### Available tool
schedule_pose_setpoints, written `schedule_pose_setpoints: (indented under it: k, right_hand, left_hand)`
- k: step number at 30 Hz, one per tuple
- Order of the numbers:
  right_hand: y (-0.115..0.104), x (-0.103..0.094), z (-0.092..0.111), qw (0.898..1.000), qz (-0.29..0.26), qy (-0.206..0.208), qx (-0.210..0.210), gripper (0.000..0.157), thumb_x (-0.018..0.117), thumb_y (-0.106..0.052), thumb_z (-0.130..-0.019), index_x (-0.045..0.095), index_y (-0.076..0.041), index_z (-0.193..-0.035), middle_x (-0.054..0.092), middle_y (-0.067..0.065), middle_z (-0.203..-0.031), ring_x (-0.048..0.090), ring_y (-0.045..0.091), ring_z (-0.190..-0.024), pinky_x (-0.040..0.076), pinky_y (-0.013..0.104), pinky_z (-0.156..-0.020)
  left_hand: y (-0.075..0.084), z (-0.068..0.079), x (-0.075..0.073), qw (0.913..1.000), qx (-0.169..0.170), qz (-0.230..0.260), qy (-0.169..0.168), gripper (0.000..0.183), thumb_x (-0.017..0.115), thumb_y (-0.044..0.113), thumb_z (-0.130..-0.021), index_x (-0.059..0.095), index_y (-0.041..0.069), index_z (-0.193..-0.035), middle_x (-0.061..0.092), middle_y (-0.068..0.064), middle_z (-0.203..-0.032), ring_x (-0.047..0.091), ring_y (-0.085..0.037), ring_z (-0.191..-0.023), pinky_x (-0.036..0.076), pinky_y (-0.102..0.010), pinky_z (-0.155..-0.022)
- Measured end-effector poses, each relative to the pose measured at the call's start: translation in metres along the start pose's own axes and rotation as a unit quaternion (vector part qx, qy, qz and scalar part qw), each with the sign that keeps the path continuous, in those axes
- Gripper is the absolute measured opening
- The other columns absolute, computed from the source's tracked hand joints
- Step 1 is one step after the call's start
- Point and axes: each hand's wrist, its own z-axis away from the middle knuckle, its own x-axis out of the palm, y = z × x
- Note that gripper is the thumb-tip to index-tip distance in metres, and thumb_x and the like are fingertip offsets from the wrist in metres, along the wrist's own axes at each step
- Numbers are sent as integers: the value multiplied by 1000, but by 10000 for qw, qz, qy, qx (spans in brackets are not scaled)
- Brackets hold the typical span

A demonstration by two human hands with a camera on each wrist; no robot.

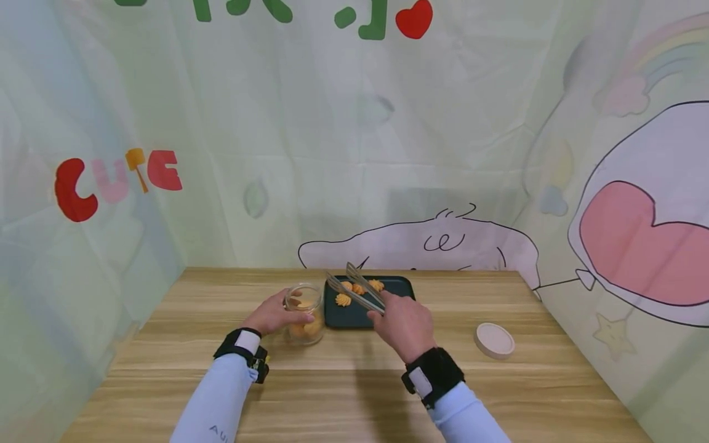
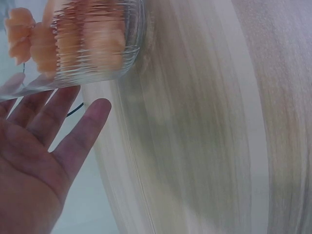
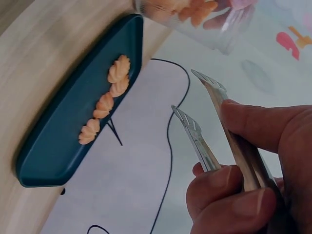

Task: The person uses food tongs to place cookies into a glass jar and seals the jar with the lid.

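At the table (image 1: 310,403), your left hand (image 1: 275,312) is gripping the jar (image 1: 311,335) beside the tray (image 1: 357,319), cookies (image 1: 343,300) sitting in both, and your right hand (image 1: 407,323) is holding empty, spread tongs (image 3: 241,156). I'm guessing you're mid-transfer; next move's probably calling for a light pinch.

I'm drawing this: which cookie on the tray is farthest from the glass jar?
In the head view, the rightmost swirled cookie; the other three lie closer to the jar.

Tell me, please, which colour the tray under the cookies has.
Dark teal; the tray shows best in the right wrist view.
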Motion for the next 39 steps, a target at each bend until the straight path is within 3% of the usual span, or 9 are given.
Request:
schedule_pose_setpoints:
  k: [6, 15, 21, 26, 34, 39]
  right_hand:
    - [5, 10, -5, 9998, 173, -95, 31, 45, 72, -38, -87, 69, -8, -120, 54, 0, -58, 49, 16, -50, 34, 28, -42]
    - [7, 24, -15, 9961, 521, -605, 365, 44, 72, -41, -86, 70, -10, -117, 63, 4, -70, 54, 19, -59, 43, 33, -49]
    - [8, 39, -21, 9943, 719, -704, 359, 35, 71, -44, -86, 72, -10, -93, 61, 4, -66, 56, 20, -57, 46, 36, -50]
    - [8, 52, -23, 9946, 707, -655, 383, 33, 72, -42, -86, 66, -10, -78, 57, 4, -61, 55, 20, -55, 45, 37, -47]
    - [9, 67, -20, 9975, 607, -296, 190, 29, 73, -36, -85, 71, -10, -97, 62, 6, -65, 59, 21, -57, 45, 37, -47]
    - [11, 71, -15, 9981, 613, -38, 81, 24, 75, -32, -84, 71, -10, -92, 59, 4, -60, 56, 19, -53, 44, 36, -45]
  left_hand:
    - [1, 2, 0, 10000, -24, -59, 10, 76, 80, 43, -78, 48, 13, -141, 58, -17, -135, 54, -36, -125, 42, -53, -103]
    - [7, 6, -1, 9999, 63, -94, 49, 75, 79, 40, -80, 48, 12, -141, 59, -16, -134, 56, -34, -123, 43, -50, -103]
    - [6, 5, -1, 10000, 63, -55, 39, 75, 79, 41, -80, 47, 11, -141, 58, -16, -135, 54, -35, -125, 42, -52, -104]
    - [6, 5, -1, 9999, 94, -56, 35, 75, 79, 40, -80, 48, 11, -141, 58, -16, -135, 55, -34, -124, 43, -51, -104]
    - [6, 6, -1, 10000, 61, -46, 44, 75, 79, 41, -80, 47, 12, -142, 58, -15, -136, 54, -34, -125, 42, -52, -105]
    - [6, 6, -2, 10000, 57, -61, 50, 75, 79, 41, -80, 47, 12, -142, 58, -15, -136, 53, -35, -126, 42, -53, -105]
